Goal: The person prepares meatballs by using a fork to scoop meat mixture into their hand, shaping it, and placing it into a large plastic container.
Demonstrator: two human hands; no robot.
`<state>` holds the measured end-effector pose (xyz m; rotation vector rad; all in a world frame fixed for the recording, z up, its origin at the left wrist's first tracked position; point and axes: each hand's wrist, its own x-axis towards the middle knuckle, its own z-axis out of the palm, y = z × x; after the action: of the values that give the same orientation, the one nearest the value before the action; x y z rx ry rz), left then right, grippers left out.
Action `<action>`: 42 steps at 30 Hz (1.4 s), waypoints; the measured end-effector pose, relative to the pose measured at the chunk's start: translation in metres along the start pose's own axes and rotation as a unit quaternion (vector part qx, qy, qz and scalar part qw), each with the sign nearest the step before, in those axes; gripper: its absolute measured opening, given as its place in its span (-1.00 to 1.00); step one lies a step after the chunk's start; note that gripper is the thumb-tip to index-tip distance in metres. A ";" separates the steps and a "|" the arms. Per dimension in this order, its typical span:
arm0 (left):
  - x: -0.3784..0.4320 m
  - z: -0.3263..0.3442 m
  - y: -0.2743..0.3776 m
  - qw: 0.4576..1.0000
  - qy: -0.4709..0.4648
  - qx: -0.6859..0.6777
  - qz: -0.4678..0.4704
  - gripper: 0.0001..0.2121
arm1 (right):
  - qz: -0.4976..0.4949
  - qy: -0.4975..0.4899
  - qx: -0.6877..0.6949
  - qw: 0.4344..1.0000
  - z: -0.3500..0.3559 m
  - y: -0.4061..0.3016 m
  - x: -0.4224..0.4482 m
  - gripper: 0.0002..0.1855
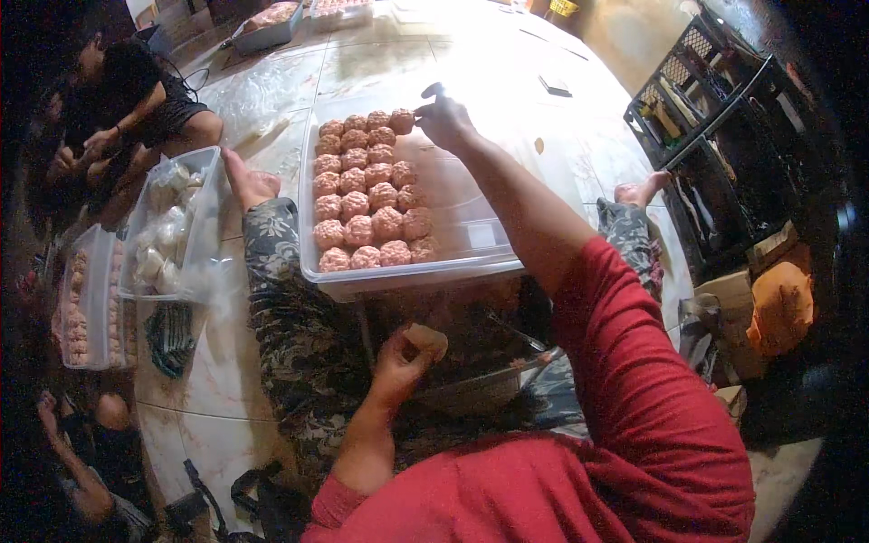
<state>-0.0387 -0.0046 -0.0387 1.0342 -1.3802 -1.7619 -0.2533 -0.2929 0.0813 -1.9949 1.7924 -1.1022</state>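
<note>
A clear plastic tray point(407, 268) stands before me, its left part filled with rows of pink, rough-surfaced balls point(355, 203) that look like raw minced meat. My right hand point(445, 122) reaches over the tray's far side, its fingertips at the last ball point(402, 121) of the far row; whether they still grip it is not plain. Closer to my body, my left hand point(400, 366) holds a thin, pale round wrapper point(426, 339) between thumb and fingers. Below the tray, a container point(468, 397) sits between my legs in shadow, its contents unclear.
At left stand a plastic tub point(210, 203) of bagged pale items and another container point(108, 298) of balls. Two people sit at the left side. A black crate rack point(706, 136) and an orange bag point(781, 309) are at right. Grey tray point(271, 34) lies far back.
</note>
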 end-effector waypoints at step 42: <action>-0.001 0.004 -0.002 0.999 0.052 0.010 0.008 -0.68 | 0.063 -0.099 -0.215 0.970 0.004 -0.002 0.007 -0.73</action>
<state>-0.0416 -0.0013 -0.0398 1.1071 -1.3394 -1.6619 -0.2497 -0.2999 0.0825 -2.0852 2.1474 -0.4834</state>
